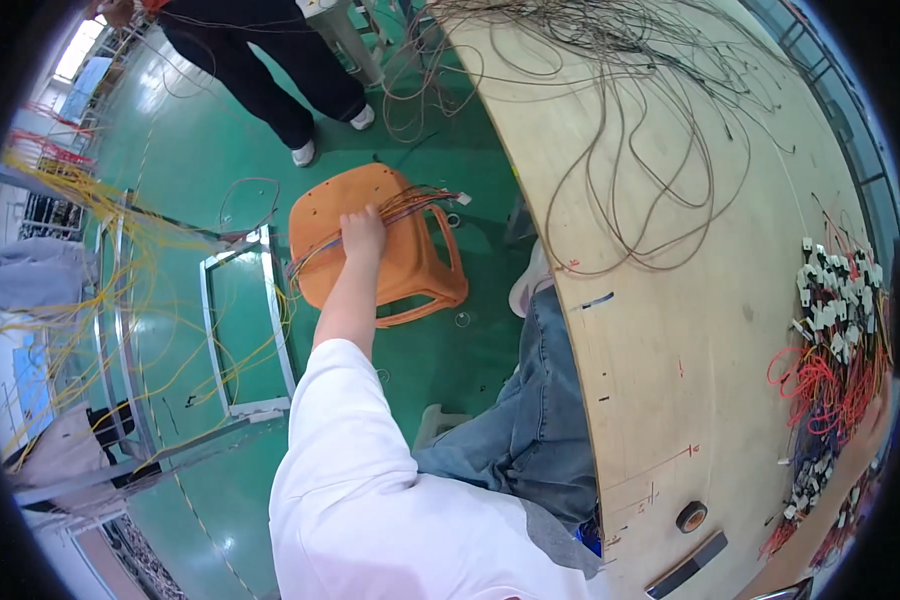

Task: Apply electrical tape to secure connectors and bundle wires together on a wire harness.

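Observation:
My left hand point(363, 232) reaches out to an orange plastic stool point(340, 200). Its fingers are closed round a bundle of multicoloured wires point(402, 206) lying across the seat. A white connector point(463, 199) ends the bundle beyond the stool's right edge. At the far right rim, my right hand point(876, 412) is beside a heap of red and dark wires point(838, 385) with many white connectors point(835, 290). The fingers of that hand are too small and distorted to make out.
The wooden table point(670, 330) bears long loose brown wires point(620, 140), a roll of black tape point(691, 516) and a dark flat bar point(687, 565). Yellow wires point(120, 270) hang over a metal frame point(210, 330) at left. Another person point(260, 60) stands beyond the stool.

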### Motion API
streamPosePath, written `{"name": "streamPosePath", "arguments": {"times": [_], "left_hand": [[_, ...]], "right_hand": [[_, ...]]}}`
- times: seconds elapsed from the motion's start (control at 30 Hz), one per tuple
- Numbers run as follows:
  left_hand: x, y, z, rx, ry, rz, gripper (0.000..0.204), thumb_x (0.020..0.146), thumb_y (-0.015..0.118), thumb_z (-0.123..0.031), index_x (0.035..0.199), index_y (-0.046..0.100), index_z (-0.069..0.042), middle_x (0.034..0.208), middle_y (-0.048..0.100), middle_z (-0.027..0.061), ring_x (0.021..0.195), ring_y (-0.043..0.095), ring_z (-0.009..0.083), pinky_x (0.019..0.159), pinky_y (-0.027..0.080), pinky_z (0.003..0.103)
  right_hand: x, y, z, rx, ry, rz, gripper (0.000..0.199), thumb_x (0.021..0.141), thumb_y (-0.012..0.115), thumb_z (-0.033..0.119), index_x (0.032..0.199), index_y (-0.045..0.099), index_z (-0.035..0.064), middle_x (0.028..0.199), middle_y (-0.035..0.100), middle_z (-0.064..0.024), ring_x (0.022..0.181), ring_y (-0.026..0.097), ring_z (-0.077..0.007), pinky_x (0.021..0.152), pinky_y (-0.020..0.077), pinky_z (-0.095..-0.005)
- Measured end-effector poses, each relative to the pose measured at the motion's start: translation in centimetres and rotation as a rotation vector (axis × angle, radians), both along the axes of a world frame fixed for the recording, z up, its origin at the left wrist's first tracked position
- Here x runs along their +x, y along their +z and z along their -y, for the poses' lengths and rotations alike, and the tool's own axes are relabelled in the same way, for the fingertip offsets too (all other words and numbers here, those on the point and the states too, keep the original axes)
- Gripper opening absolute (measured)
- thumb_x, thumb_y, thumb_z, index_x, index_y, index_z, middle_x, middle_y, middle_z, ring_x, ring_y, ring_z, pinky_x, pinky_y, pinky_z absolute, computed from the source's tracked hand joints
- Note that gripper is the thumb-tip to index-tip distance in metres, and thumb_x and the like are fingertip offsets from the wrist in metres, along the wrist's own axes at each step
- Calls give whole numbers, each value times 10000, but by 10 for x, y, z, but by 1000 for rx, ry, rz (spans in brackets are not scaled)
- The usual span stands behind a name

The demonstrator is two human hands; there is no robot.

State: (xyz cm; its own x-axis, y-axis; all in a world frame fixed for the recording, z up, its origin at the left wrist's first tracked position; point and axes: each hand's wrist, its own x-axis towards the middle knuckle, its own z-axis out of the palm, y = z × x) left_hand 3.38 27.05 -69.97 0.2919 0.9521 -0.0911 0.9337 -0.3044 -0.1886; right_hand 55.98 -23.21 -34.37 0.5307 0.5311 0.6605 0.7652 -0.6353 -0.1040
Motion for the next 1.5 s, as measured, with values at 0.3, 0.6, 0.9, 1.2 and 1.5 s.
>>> {"name": "streamPosePath", "arguments": {"times": [0.3, 0.6, 0.9, 1.2, 1.5], "left_hand": [[-28, 181, 123, -898, 297, 585, 230, 849, 454, -226, 759, 494, -18, 583, 431, 26, 546, 423, 115, 495, 377, 291], [-67, 265, 309, -1079, -675, 409, 173, 827, 514, -176, 852, 493, -6, 704, 546, 226, 645, 538, 398, 564, 420, 440], [18, 267, 422, -1808, -790, 269, 211, 874, 455, -167, 952, 534, 13, 620, 506, 50, 555, 478, 118, 539, 403, 254], [31, 262, 470, -1046, -1615, 677, 111, 755, 546, -58, 851, 551, -2, 698, 534, 155, 615, 532, 312, 544, 426, 349], [27, 256, 461, -621, -1886, 570, 168, 651, 617, -95, 797, 545, -55, 594, 451, 71, 514, 486, 241, 452, 382, 341]], "right_hand": [[-292, -63, -58, -222, 639, -1626, 178, 794, 554, 30, 959, 576, -30, 936, 598, -103, 815, 566, -143, 710, 448, -244], [-415, -88, -56, 841, 484, -2381, 456, 845, 542, 202, 1234, 359, 48, 943, 580, -86, 787, 542, -123, 694, 420, -264], [-459, -59, 115, 1224, 124, -1634, 130, 843, 542, 138, 902, 539, 23, 678, 572, -64, 620, 546, -109, 559, 436, -209], [-494, -92, 217, 1536, 122, -1677, 623, 760, 592, 429, 1207, 417, 32, 1020, 550, -85, 747, 505, -157, 655, 402, -268], [-475, -95, 250, 1499, 124, -1525, 592, 883, 284, 512, 941, 548, -15, 818, 565, -92, 755, 546, -166, 698, 432, -284]]}}
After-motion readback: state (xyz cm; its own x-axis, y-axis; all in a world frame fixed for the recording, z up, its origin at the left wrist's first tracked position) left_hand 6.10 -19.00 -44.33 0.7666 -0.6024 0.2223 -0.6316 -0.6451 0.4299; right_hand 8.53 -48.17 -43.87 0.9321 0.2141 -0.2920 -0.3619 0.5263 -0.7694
